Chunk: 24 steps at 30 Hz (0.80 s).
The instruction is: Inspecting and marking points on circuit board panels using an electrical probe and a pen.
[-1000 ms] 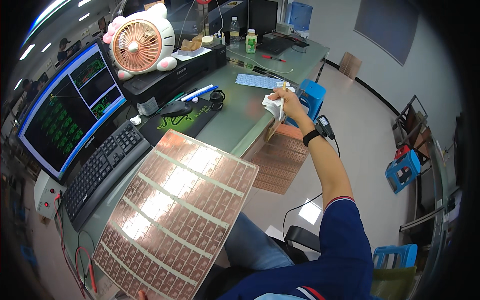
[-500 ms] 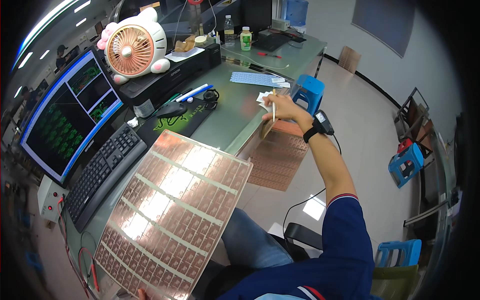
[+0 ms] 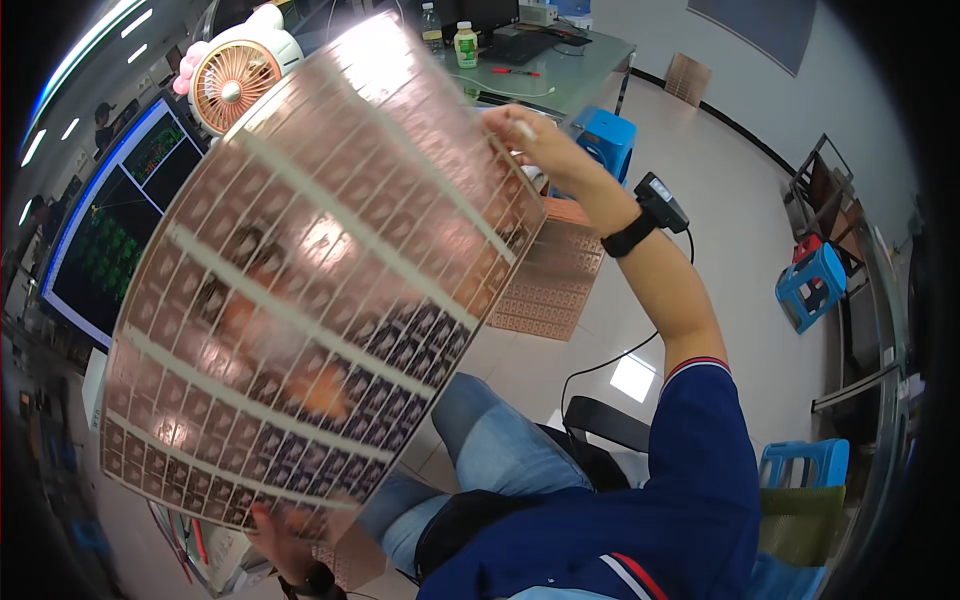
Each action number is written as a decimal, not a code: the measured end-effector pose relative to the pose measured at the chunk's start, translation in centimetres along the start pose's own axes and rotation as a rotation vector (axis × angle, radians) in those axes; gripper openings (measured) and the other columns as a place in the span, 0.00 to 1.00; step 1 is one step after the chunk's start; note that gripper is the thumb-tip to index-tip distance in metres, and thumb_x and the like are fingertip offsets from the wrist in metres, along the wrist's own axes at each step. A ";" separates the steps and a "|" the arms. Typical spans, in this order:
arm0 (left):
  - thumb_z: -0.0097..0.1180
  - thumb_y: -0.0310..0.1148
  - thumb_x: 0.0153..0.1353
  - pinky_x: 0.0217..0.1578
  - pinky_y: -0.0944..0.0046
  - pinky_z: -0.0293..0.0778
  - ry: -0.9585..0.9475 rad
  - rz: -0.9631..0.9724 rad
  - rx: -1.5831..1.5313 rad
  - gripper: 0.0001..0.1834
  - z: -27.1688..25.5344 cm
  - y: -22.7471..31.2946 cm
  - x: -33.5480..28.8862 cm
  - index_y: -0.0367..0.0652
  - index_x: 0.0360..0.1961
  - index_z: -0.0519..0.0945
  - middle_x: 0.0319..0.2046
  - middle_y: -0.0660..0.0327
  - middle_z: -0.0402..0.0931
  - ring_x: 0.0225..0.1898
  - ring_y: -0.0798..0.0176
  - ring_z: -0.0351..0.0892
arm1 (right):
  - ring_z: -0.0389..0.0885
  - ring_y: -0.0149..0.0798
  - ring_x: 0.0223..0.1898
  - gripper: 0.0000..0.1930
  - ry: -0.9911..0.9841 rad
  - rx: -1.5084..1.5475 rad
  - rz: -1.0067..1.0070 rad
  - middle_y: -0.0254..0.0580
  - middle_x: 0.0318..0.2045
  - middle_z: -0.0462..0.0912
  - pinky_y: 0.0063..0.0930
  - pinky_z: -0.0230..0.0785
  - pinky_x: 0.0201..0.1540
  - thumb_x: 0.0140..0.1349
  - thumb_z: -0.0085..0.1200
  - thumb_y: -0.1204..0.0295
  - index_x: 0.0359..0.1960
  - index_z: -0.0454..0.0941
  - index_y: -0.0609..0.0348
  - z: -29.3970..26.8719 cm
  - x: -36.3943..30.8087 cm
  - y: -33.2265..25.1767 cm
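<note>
A large copper-coloured circuit board panel [image 3: 300, 300], patterned with rows of small rectangles and pale strips, is raised and tilted in front of me. My left hand [image 3: 283, 540] is closed on its lower edge, fingers partly hidden by the panel. At its upper right edge my right hand [image 3: 530, 145] is closed, gripping the board. A small white piece shows at the right hand's fingers, perhaps part of the pale stick seen earlier. Behind the panel's right side another copper-coloured panel [image 3: 552, 285] leans below the desk edge.
A monitor [image 3: 110, 220] and a cat-shaped fan [image 3: 235, 85] stand beyond the panel at left. A bottle [image 3: 466, 45] is on the far desk [image 3: 590, 65]. Blue stools [image 3: 605, 145] stand on the right. A cable [image 3: 610, 355] runs from my right wrist device [image 3: 660, 200].
The panel has risen and tilted up from the desk edge, covering the keyboard and mouse. My right hand has moved from the pale stick's spot beside the stool onto the panel's edge.
</note>
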<state>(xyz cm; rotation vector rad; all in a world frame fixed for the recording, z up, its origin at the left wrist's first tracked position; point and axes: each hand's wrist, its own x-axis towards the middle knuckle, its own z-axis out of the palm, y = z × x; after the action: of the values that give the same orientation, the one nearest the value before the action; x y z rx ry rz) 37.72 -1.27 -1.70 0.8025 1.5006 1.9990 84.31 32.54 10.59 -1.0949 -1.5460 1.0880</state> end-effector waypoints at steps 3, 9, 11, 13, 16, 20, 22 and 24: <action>0.60 0.34 0.66 0.48 0.63 0.73 -0.365 0.007 -0.089 0.21 -2.1 -4.2 3.6 0.35 0.55 0.70 0.45 0.61 0.76 0.45 0.66 0.76 | 0.79 0.26 0.39 0.23 0.077 -0.042 -0.096 0.32 0.40 0.81 0.23 0.73 0.43 0.71 0.48 0.48 0.52 0.77 0.55 -3.5 -0.9 -1.5; 0.61 0.31 0.64 0.43 0.68 0.69 -0.581 0.055 -0.073 0.11 7.7 -3.2 3.2 0.35 0.43 0.80 0.37 0.64 0.77 0.40 0.69 0.74 | 0.80 0.26 0.37 0.17 0.180 0.199 -0.119 0.32 0.40 0.83 0.24 0.74 0.41 0.71 0.52 0.57 0.51 0.78 0.56 -11.4 -4.1 -2.0; 0.61 0.31 0.65 0.38 0.69 0.68 -0.564 0.069 0.068 0.10 11.4 -2.9 3.1 0.34 0.40 0.81 0.34 0.66 0.76 0.36 0.70 0.71 | 0.80 0.26 0.37 0.15 0.153 0.250 -0.216 0.31 0.40 0.83 0.23 0.74 0.40 0.71 0.53 0.60 0.51 0.78 0.56 -14.6 -5.7 -1.9; 0.59 0.30 0.66 0.42 0.67 0.69 -0.740 0.059 0.068 0.12 14.0 -1.7 3.9 0.35 0.47 0.79 0.43 0.63 0.76 0.40 0.69 0.73 | 0.79 0.25 0.36 0.14 0.203 0.228 -0.306 0.31 0.39 0.82 0.22 0.73 0.38 0.70 0.54 0.62 0.50 0.78 0.57 -17.2 -8.0 -2.8; 0.52 0.27 0.67 0.54 0.59 0.68 -0.632 0.289 0.121 0.13 16.0 -0.5 3.6 0.35 0.51 0.77 0.51 0.57 0.76 0.54 0.62 0.73 | 0.82 0.29 0.35 0.15 0.359 0.064 -0.311 0.36 0.37 0.84 0.24 0.73 0.38 0.69 0.56 0.59 0.44 0.80 0.58 -22.2 -12.3 -4.2; 0.47 0.24 0.66 0.65 0.51 0.59 -0.557 0.710 0.530 0.14 12.4 -0.3 5.2 0.36 0.51 0.76 0.56 0.52 0.73 0.66 0.51 0.66 | 0.79 0.24 0.33 0.14 0.613 -0.214 -0.324 0.31 0.34 0.83 0.18 0.69 0.37 0.66 0.60 0.60 0.41 0.80 0.57 -25.0 -17.2 -4.2; 0.49 0.23 0.64 0.65 0.50 0.58 -0.538 0.774 0.697 0.12 10.9 0.2 5.4 0.38 0.47 0.78 0.57 0.52 0.73 0.66 0.47 0.65 | 0.76 0.22 0.31 0.12 0.645 -0.358 -0.293 0.27 0.30 0.80 0.17 0.66 0.35 0.64 0.63 0.61 0.37 0.80 0.56 -24.7 -18.8 -3.6; 0.48 0.23 0.64 0.66 0.49 0.57 -0.541 0.813 0.863 0.10 10.0 -0.2 5.8 0.38 0.45 0.78 0.58 0.53 0.72 0.67 0.47 0.64 | 0.71 0.20 0.28 0.11 0.627 -0.456 -0.223 0.23 0.26 0.76 0.16 0.63 0.32 0.63 0.65 0.62 0.32 0.79 0.54 -26.5 -19.9 -0.8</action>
<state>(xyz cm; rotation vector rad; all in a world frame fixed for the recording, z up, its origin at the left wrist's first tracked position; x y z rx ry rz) 40.84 9.49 1.18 2.3840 1.8204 1.2562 113.50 16.96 12.55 -1.3598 -1.3735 0.1917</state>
